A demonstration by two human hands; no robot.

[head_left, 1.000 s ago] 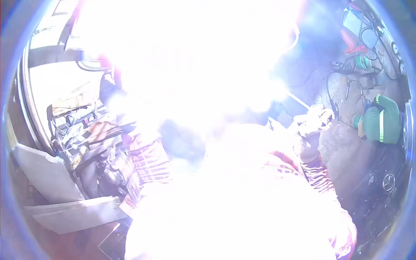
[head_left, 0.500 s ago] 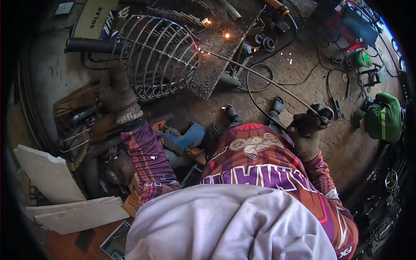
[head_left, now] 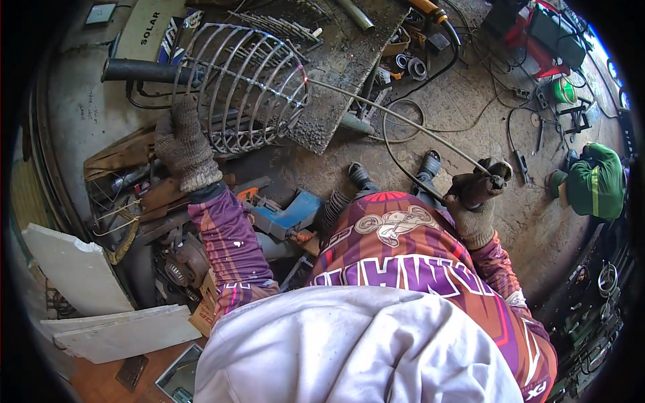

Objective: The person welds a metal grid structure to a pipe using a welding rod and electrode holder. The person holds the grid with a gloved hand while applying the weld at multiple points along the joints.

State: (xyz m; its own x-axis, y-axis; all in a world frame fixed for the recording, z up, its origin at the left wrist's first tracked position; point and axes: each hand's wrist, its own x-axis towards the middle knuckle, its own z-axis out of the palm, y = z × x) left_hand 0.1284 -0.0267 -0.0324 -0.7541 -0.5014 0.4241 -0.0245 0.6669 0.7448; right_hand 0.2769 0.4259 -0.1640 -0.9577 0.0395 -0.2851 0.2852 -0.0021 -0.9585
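A cage of curved metal rods [head_left: 252, 84] lies on the crusted metal work table [head_left: 322, 127]. My left hand [head_left: 187, 144], in a knitted glove, is closed on the cage's left rim, its fingertips partly hidden. At the right, my gloved right hand [head_left: 474, 218] grips a dark welding electrode holder [head_left: 480, 187]. From the holder a long thin welding rod [head_left: 400, 115] reaches up and left to the cage's right end. Where the rod's tip meets the cage, a small spot [head_left: 305, 78] glows red. The holder's cable [head_left: 410, 173] loops down past my foot.
A dark cylinder [head_left: 144, 70] sits beside the cage's left end. Loose thin rods [head_left: 279, 32] lie behind it. A blue tool [head_left: 289, 215] and white boards [head_left: 77, 272] are at the lower left. At the far right a person in green [head_left: 594, 181] crouches; cables [head_left: 463, 121] cross the floor.
The bright sparks and smoke have gone, leaving a faint red glow at the rod's tip. My right hand has shifted slightly left with the holder; the left hand stays at the rim.
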